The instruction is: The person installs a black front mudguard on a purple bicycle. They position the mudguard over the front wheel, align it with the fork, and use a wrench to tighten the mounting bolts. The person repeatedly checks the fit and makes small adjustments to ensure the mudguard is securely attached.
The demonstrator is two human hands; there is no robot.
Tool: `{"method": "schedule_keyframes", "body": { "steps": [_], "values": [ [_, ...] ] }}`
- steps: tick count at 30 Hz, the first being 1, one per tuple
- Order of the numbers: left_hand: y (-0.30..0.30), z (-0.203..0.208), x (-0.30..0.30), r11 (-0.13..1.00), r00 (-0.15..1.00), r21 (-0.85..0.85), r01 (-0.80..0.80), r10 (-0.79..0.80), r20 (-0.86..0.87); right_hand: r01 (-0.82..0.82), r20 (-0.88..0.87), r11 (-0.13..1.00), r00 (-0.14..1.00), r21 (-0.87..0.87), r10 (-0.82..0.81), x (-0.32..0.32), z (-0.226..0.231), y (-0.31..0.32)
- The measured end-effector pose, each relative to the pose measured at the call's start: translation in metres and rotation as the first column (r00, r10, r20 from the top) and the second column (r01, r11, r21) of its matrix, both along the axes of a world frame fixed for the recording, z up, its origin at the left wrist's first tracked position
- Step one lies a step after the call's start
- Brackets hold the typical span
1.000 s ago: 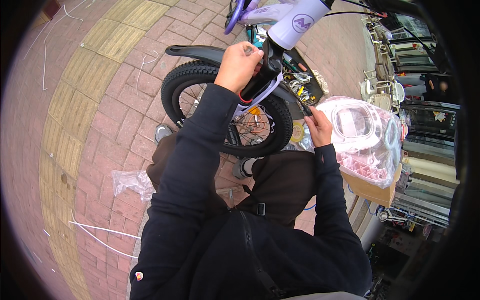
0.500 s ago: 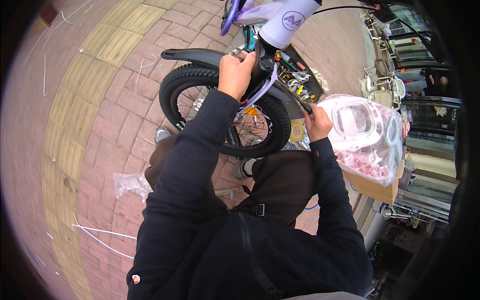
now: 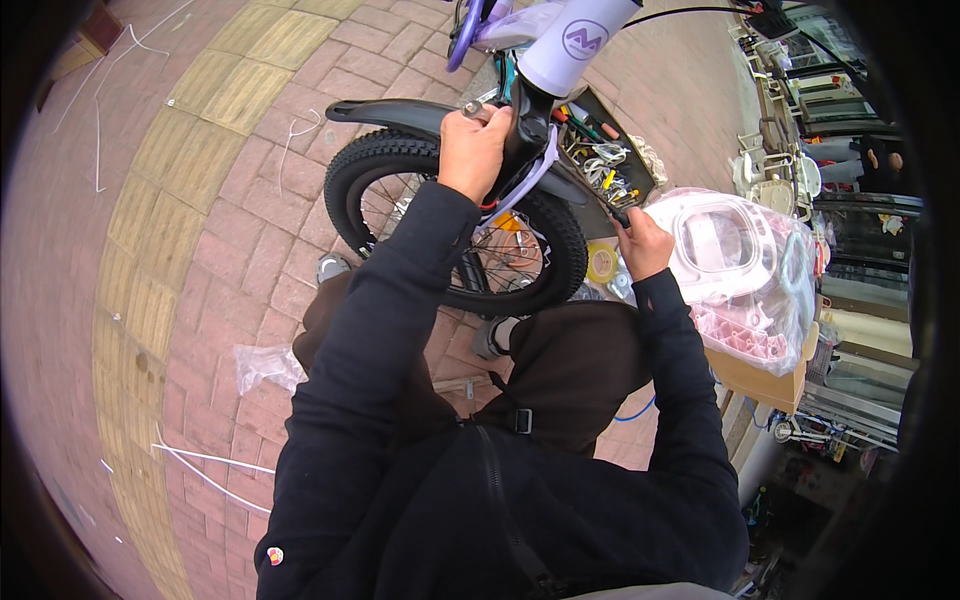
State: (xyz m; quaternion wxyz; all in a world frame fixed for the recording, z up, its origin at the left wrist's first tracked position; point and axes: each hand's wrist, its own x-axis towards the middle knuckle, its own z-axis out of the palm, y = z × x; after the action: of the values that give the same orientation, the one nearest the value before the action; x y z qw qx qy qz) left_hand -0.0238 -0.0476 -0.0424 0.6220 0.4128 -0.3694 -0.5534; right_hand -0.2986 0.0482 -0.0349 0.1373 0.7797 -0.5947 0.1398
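My left hand (image 3: pixel 471 152) is closed at the front fork of a bicycle with a lilac head tube (image 3: pixel 565 50). A short metal cylindrical end (image 3: pixel 474 109) sticks out past its fingers; the rest of that piece is hidden in the grip. To the right, my right hand (image 3: pixel 645 245) is closed round a dark-handled tool (image 3: pixel 619 215), whose thin front part points toward the fork. I cannot tell whether its tip touches anything. Below the fork are the black mudguard (image 3: pixel 395 115) and the knobby front tyre (image 3: pixel 345 190), standing between my feet.
An open tray (image 3: pixel 632 155) with tools and small parts lies beyond my right hand. A cardboard box (image 3: pixel 760 378) topped with pink plastic parts in clear wrap (image 3: pixel 735 335) stands at right. A roll of yellow tape (image 3: pixel 602 262) sits by the wheel. White strips (image 3: pixel 215 460) and crumpled plastic (image 3: pixel 265 370) lie left.
The ground, wheel and box have shifted slightly to the right in the picture. My right hand sits slightly farther right. Both hands keep their grips.
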Motion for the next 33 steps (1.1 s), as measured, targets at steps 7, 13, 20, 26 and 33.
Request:
{"method": "schedule_keyframes", "body": {
  "steps": [7,13,20,26,33],
  "values": [
    [0.001,0.002,-0.003,1.0,1.0,0.004,-0.01,0.01,-0.023,-0.006,0.048,0.991,0.999,0.133,-0.001,-0.004,0.006,-0.002],
    [0.002,0.001,-0.001,1.0,1.0,0.007,0.012,-0.012,-0.006,0.02,0.108,0.948,0.993,0.317,-0.057,-0.005,0.014,-0.005],
    [0.003,0.001,0.003,0.997,0.997,0.039,0.068,-0.067,-0.035,0.05,0.095,0.991,0.994,0.126,-0.062,0.008,0.004,0.0],
    [0.003,-0.005,0.005,0.992,0.991,-0.009,0.123,-0.123,-0.059,0.045,0.069,0.973,0.996,0.224,-0.062,0.005,0.005,-0.002],
    [0.005,-0.008,0.005,0.984,0.988,-0.09,0.155,-0.153,0.024,0.016,0.2,0.818,0.967,0.575,-0.16,-0.001,0.031,-0.011]
  ]
}}
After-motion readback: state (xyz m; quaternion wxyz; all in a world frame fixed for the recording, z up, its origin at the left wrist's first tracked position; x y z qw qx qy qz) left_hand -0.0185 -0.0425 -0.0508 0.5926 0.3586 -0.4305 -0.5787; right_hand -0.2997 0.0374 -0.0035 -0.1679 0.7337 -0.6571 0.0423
